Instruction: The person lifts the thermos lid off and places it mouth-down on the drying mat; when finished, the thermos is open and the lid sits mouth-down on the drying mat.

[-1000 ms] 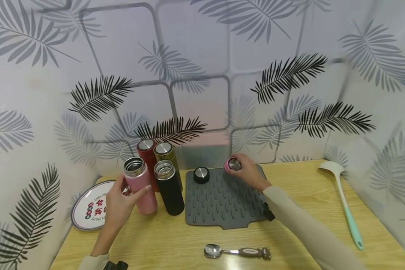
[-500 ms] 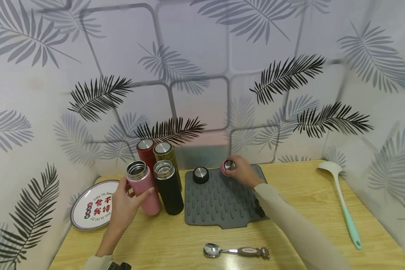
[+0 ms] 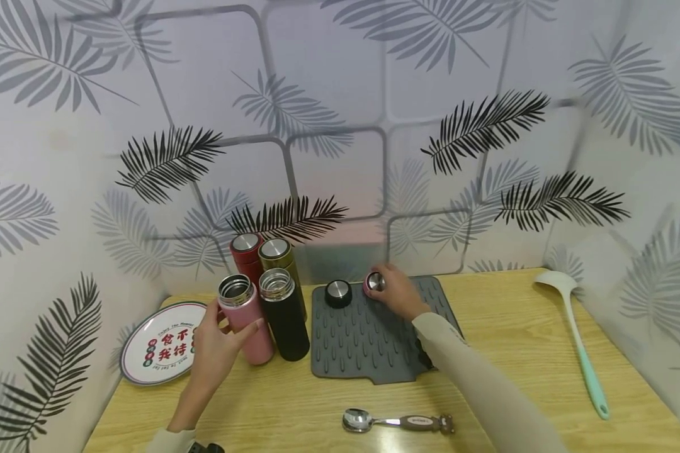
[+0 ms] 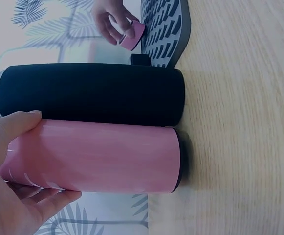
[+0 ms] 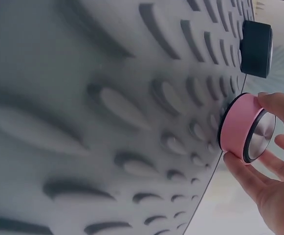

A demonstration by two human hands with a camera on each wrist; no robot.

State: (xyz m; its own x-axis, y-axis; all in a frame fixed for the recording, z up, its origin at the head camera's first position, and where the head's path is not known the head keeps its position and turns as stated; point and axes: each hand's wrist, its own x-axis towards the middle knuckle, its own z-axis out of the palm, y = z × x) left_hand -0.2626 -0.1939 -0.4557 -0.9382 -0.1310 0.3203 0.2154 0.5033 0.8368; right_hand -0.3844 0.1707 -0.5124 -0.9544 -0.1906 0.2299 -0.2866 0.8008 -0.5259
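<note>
My left hand (image 3: 215, 343) grips an uncapped pink thermos flask (image 3: 256, 343) by its side, thumb on the right. The flask stands on the table against an uncapped black thermos flask (image 3: 286, 327). Over the back of a grey ridged drying mat (image 3: 368, 352), my right hand (image 3: 398, 294) pinches a pink flask lid (image 5: 240, 128) between thumb and fingers, its steel top facing up. The lid's underside is at the mat's surface; whether it fully rests there I cannot tell. Left of it, a black lid (image 3: 338, 294) sits on the mat.
Capped red (image 3: 246, 251) and gold (image 3: 276, 251) flasks stand behind the open ones. An oval plate (image 3: 141, 371) lies at the left. A spoon (image 3: 396, 422) lies in front of the mat, and a ladle (image 3: 578, 340) with a green handle lies at the right. A patterned wall rises behind.
The pink flask has shifted right, up to the black flask, with my left hand on it. My right hand has carried the pink lid leftward, nearer the black lid.
</note>
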